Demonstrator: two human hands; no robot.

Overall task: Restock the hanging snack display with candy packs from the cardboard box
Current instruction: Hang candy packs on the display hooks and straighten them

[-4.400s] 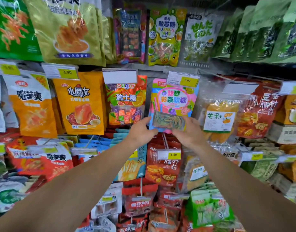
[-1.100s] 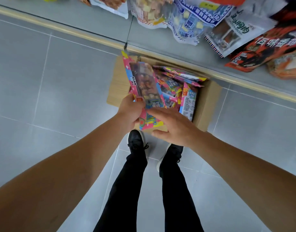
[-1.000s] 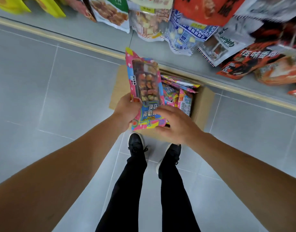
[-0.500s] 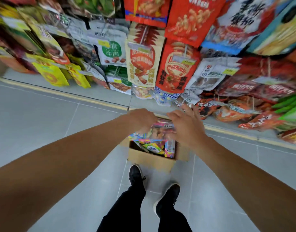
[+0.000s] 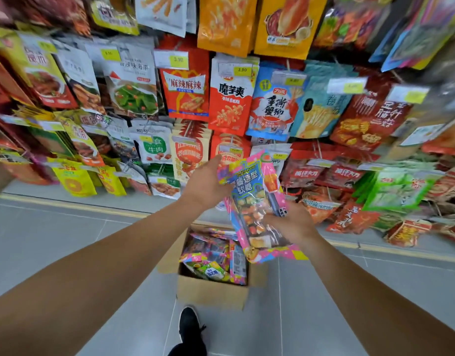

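I hold a pink and blue candy pack (image 5: 259, 201) with a clear window in front of the lower rows of the hanging snack display (image 5: 221, 98). My left hand (image 5: 208, 183) grips its upper left edge. My right hand (image 5: 290, 222) grips its lower right side, fingers over the clear window. Below on the floor, the open cardboard box (image 5: 211, 291) holds several more colourful candy packs (image 5: 213, 260).
Hanging bags with yellow price tags fill the wall from left to right, the lowest rows reaching near the grey tiled floor (image 5: 67, 240). A yellow strip (image 5: 67, 205) runs along the display's base. My black shoe (image 5: 190, 327) stands just behind the box.
I lifted the candy pack out of the box and raised it toward the display. My view tilted up from the floor to the hanging bags.
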